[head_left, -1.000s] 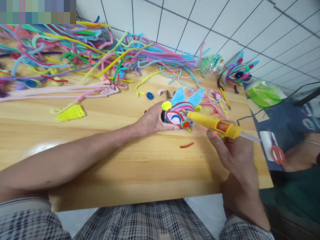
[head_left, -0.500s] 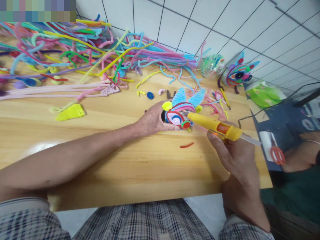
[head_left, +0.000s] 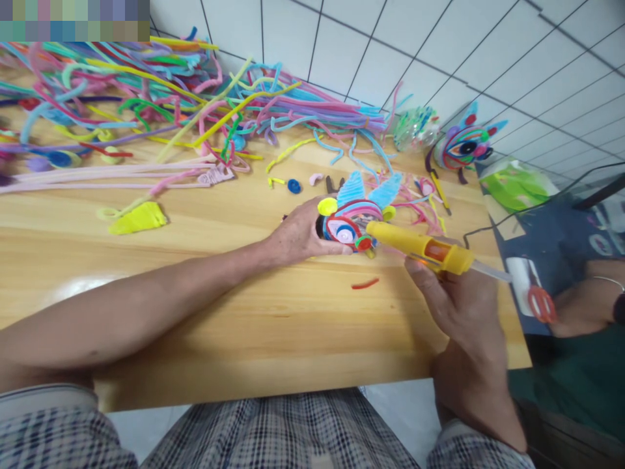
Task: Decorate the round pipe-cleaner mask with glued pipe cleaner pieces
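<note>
At the left flank of the figure [head_left: 359, 212], above the table [head_left: 244, 326], I have the left hand [head_left: 303, 229] curved partway round it: thumb along the lower front, fingers hidden behind, so their exact hold can't be made out. Judged purpose: a brace that leaves the eye [head_left: 345, 236] uncovered. Right of the figure, the right hand [head_left: 461, 303] is wrapped round the glue gun [head_left: 420, 246], thumb beneath its body; the other fingers are mostly hidden, trigger not seen. The glue gun slants towards the figure, front end overlapping its right side; contact unclear. Glue stick [head_left: 491, 270] trails from the rear, away from the figure, probably so it doesn't foul anything. Nearer me than the figure: one loose red strip [head_left: 365, 284]. Beyond the figure: a blue coil [head_left: 293, 186] and, farther back, stems [head_left: 322, 107], presumably set there to free elbow room. Beyond and right of the figure: a second figure [head_left: 463, 148], similar, perhaps a reference. Well left of the figure: a yellow piece [head_left: 139, 219].
</note>
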Demonstrator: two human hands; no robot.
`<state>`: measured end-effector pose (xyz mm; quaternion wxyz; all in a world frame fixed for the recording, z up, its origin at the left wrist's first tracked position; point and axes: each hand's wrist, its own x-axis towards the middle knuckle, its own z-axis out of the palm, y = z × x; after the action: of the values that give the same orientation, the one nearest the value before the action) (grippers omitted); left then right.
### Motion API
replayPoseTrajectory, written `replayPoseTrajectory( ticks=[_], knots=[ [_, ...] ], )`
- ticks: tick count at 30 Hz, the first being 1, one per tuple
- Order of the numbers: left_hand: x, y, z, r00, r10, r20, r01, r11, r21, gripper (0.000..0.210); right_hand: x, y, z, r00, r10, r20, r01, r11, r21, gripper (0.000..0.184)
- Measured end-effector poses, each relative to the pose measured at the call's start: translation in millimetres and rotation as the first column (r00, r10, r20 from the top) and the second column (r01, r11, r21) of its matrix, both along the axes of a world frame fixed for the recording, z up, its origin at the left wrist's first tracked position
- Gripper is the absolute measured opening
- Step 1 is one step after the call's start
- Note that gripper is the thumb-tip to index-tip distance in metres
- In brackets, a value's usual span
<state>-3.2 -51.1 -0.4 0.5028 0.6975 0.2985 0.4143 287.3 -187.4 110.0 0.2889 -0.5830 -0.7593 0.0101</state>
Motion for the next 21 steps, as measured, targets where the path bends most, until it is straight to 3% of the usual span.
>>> replayPoseTrajectory(
  ticks=[8,21],
  knots=[
    [0.1,0.1,1.6,0.999,-0.039,0.031,0.039,0.999,-0.009,0.083,-4.4,1.7,-3.6,1.0,0.012,-0.006,-0.011,0.999,0.05,0.036],
    [1.3,1.9,-1.4,0.998,-0.043,0.037,0.043,0.999,-0.002,0.088,-9.8,3.4,2.9,1.0,-0.014,0.009,0.014,1.0,0.008,0.045]
  ],
)
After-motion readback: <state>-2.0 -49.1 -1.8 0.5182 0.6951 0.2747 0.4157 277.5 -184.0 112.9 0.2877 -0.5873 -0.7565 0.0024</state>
